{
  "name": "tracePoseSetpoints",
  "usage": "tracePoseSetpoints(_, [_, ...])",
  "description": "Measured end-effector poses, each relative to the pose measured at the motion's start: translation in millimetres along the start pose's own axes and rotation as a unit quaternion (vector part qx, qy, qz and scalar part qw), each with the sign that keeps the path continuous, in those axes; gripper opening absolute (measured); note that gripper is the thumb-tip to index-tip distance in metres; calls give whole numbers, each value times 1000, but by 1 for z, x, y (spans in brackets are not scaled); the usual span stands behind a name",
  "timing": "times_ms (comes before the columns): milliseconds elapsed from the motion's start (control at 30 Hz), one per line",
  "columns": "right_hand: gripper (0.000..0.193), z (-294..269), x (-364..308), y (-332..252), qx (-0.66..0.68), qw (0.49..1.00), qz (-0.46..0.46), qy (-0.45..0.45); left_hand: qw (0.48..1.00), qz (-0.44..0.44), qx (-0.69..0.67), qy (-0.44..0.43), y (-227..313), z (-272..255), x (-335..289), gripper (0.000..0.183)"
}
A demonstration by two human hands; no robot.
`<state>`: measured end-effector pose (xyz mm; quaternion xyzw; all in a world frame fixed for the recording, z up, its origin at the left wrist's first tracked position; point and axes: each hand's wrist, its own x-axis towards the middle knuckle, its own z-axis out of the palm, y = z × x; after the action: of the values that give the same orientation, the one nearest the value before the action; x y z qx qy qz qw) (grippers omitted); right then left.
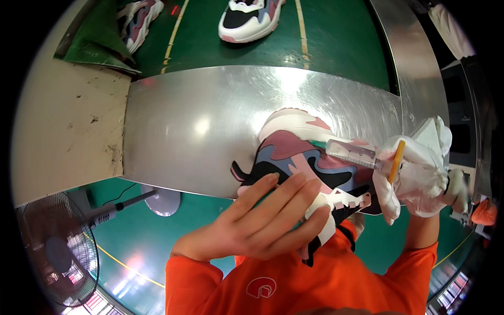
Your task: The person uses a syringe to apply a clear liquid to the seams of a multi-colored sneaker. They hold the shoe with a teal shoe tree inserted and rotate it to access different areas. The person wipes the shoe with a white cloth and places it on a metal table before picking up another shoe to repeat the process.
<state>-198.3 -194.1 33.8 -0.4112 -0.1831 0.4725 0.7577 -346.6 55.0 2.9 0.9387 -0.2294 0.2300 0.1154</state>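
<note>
The knack, I'd say, is steadying the sneaker [320, 160] over the near edge of the steel ledge [178, 121] and guiding the syringe [349, 152] lightly along the sole seam [294, 132]. The gloved right hand [412, 176] wraps round the syringe; the left hand [262, 223] spreads across the upper [282, 146], whether clamping I can't tell.

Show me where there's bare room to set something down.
The metal table is bare on its left, between the beige panel and the near shoe. The green surface beyond is bare right of the top middle shoe. It is crowded toward the table's right: the left fingers touch the near shoe, and the gloved right fingers hold a slim tool.
</note>
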Motion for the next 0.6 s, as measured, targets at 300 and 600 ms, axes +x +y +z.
tracePoseSetpoints(300, [72, 3, 1, -22, -124, 992, 16, 15, 1000, -5, -2, 18, 3, 5, 3, 35])
tracePoseSetpoints(600, [47, 5, 0, -47, -40, 978, 200, 46, 1000, -10, 1, 18, 2, 6, 2, 35])
